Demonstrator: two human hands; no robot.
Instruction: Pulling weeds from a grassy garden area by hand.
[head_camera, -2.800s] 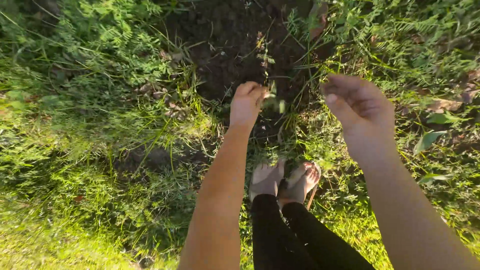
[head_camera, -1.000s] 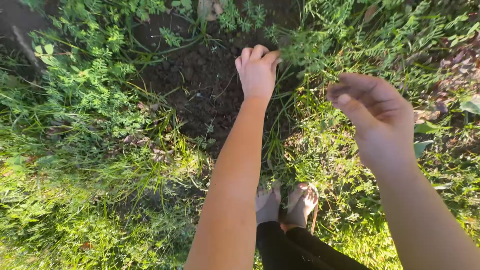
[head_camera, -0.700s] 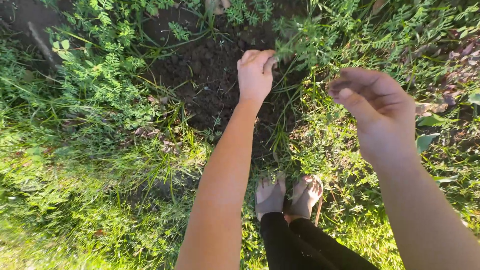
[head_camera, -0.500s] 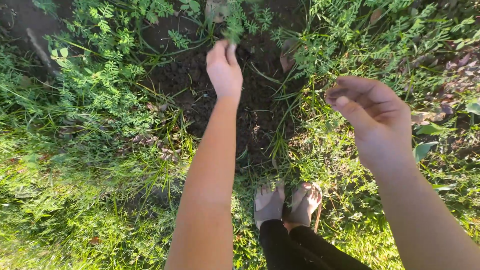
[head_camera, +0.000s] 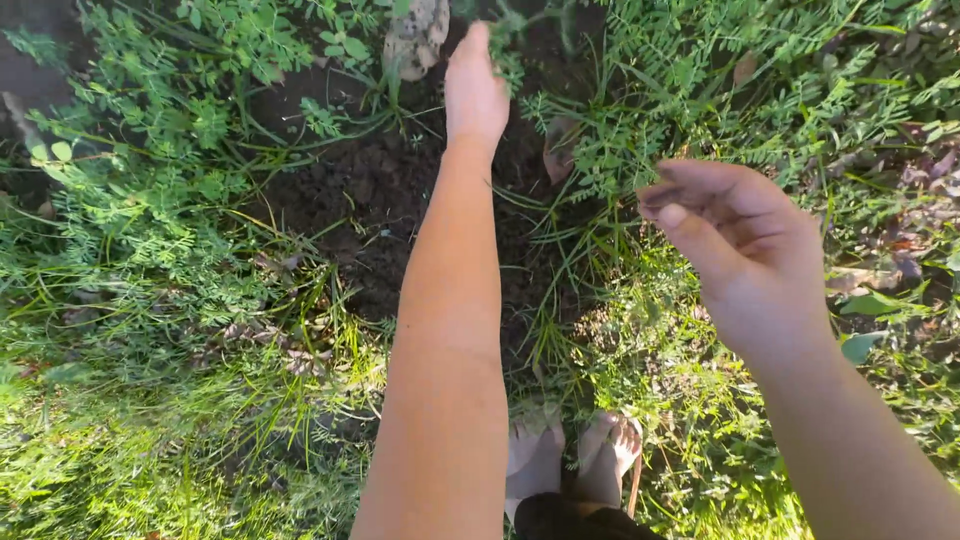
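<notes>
My left hand (head_camera: 474, 88) is stretched far forward over a patch of dark bare soil (head_camera: 370, 195). Its fingers are straight and held together. The fingertips touch a small green sprig (head_camera: 510, 52) at the top edge of the view, and whether they grip it is hidden. My right hand (head_camera: 745, 250) hovers at the right above leafy weeds (head_camera: 640, 130). Its fingers are loosely curled, the thumb stands apart, and nothing shows in it.
Feathery green weeds (head_camera: 150, 150) and long grass ring the soil patch. A pale dry leaf or stone (head_camera: 415, 35) lies beside my left fingertips, and a brown leaf (head_camera: 558, 150) sits to the right of my wrist. My feet (head_camera: 570, 460) in sandals stand at the bottom.
My left hand pinched a weed at the right of the soil, swung it left, then reached forward to the top of the view. The view moved forward. My right hand stayed put.
</notes>
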